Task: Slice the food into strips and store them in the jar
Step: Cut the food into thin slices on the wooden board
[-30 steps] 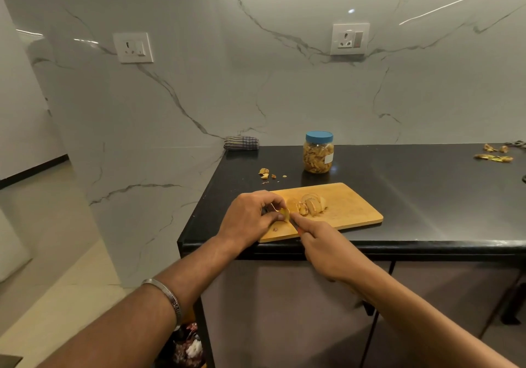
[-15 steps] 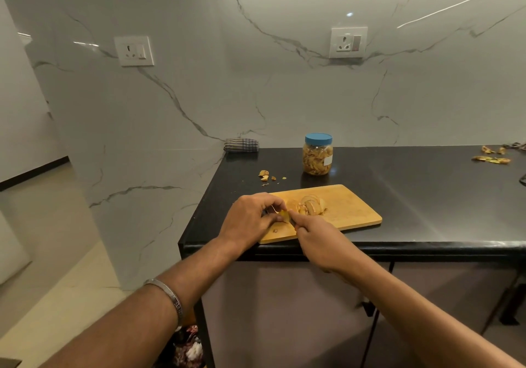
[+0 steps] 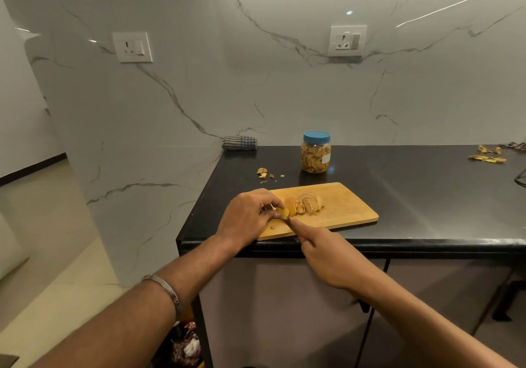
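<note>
One view, from the head. Writing shows only on the bangle [image 3: 170, 293] at the left wrist, too small to read; the jar [image 3: 316, 152], blue lid on and full of strips, carries a blank white label. Left hand [image 3: 247, 215] pinches the yellow food [image 3: 284, 212] on the board [image 3: 341, 211], beside cut slices [image 3: 308, 204]. Right hand [image 3: 321, 249] curls round a knife [image 3: 289, 220], its handle hidden, only a dark sliver of blade showing at the food. Board lies at the black counter [image 3: 427, 196] edge; marble wall behind, two sockets, peels [image 3: 488, 158] far right.
</note>
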